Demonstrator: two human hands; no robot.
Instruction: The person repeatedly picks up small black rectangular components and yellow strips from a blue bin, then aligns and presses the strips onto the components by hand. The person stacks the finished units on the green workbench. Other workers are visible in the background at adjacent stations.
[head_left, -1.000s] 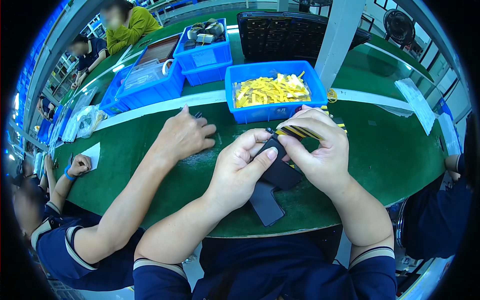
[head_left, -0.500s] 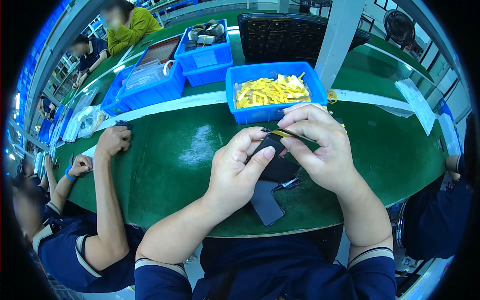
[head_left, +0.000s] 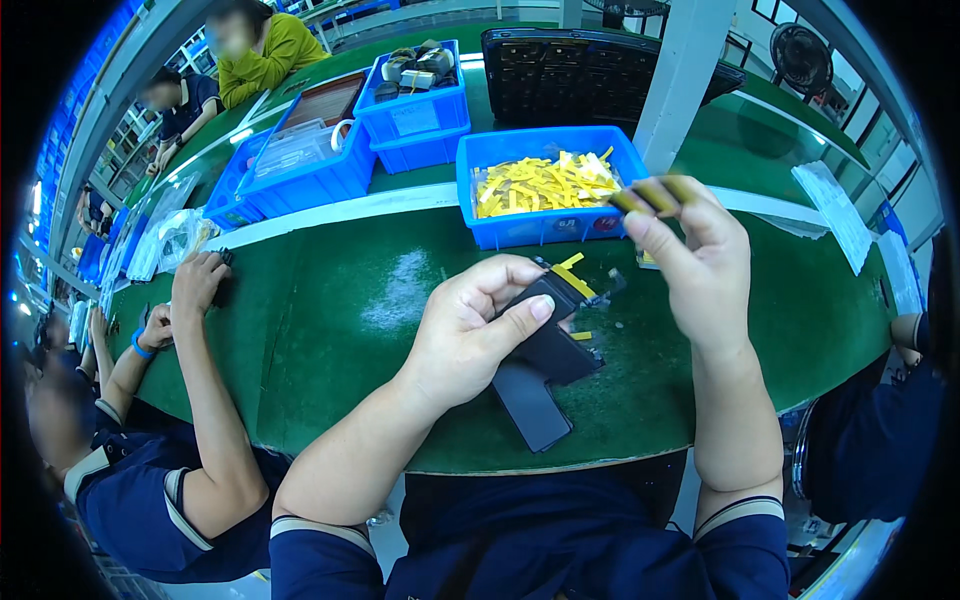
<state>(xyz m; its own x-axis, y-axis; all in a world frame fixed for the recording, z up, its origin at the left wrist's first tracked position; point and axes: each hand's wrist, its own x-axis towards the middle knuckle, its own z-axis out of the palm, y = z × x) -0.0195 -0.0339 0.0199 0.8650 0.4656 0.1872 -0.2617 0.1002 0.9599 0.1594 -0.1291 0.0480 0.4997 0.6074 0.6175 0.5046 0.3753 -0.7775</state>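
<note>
Green desk [head_left: 330, 350] up on my feed. Near its front edge there's a dark grey slab [head_left: 530, 405], partly covered by the black block [head_left: 541, 284] pinched in my left hand [head_left: 465, 325], fingers closed. I'd keep that firm and the yellow tab [head_left: 574, 281] uncovered. Farther back, my right hand [head_left: 700, 260] has fingers closed on a blurry striped strip [head_left: 650, 196]; a light edge grip seems best. Just beyond: blue bin [head_left: 550, 235].

Stretching forward on bare forearms [head_left: 735, 400]; gripping with left hand [head_left: 470, 330] beneath extended thumb [head_left: 528, 318]; pinching with right hand [head_left: 690, 245], held farther forward, apart, rightward of left.
</note>
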